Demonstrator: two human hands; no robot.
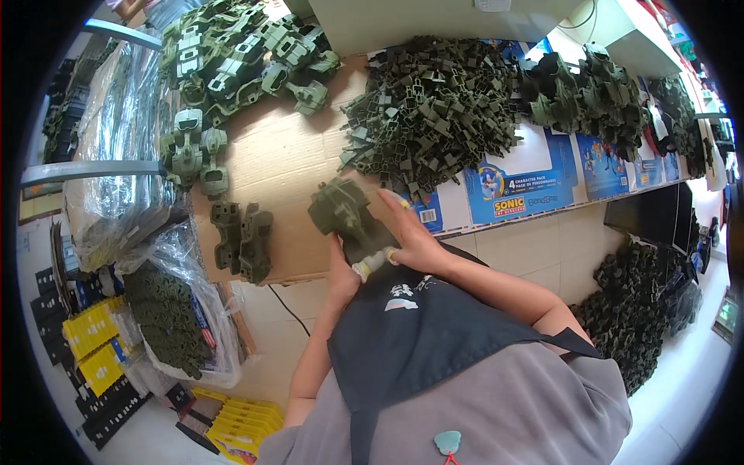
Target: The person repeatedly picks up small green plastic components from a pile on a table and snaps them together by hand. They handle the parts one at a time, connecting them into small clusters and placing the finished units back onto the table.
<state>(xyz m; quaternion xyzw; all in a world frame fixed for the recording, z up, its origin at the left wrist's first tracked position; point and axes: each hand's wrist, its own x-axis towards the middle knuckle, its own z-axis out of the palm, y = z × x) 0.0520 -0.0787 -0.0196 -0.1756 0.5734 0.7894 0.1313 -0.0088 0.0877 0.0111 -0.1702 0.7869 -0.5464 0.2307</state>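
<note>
Green plastic part [343,213] is in the grip, between both hands, at the near edge of the bench [291,167]. Left hand [340,271] holds its near left side; right hand [418,246] cups the right side, fingers spread, thumb low at the near end. Pale wraps on some digits. Grip is closed around the part, moderately wide; exact fingertip contact is blurred, can't tell.

Left of grip: two similar green pieces [242,242], upright, side by side. Beyond grip, slightly right: heap of small green pieces [438,108]. Beyond and left: pile of bigger green shells [232,62].

Step looks like handling or pressing the part. Done well, probably: thumbs level on the near end, fingers bracing the sides, force even, thin edges not squeezed, part kept off the heap.
</note>
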